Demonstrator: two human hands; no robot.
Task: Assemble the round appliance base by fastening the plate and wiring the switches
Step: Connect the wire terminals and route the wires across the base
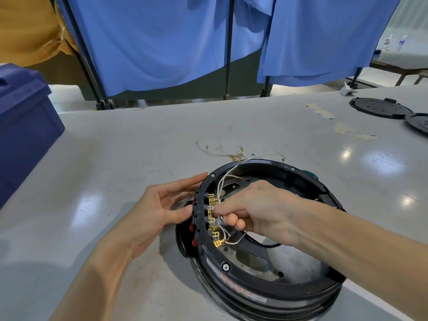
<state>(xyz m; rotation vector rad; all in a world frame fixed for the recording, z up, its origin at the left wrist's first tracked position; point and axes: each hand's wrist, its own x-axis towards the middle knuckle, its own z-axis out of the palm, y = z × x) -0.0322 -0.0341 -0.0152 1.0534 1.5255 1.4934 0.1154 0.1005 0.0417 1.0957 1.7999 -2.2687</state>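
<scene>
The round black appliance base (266, 295) lies open side up on the grey table, with a metal plate (252, 258) inside. A row of brass switch terminals (212, 218) lines its left inner wall, and red switches (192, 228) show on the outside. My left hand (166, 209) rests against the outer left rim, fingers fairly straight, thumb pressing by the switches. My right hand (252, 209) reaches inside and pinches a white wire connector (214, 208) at a terminal. White wires (225, 179) run up over the rim.
Loose white wires with ring terminals (238, 154) lie on the table behind the base. A dark blue bin (25, 126) stands at the left. Two black round plates (379, 108) lie at the far right. Blue curtains on black stands hang behind the table.
</scene>
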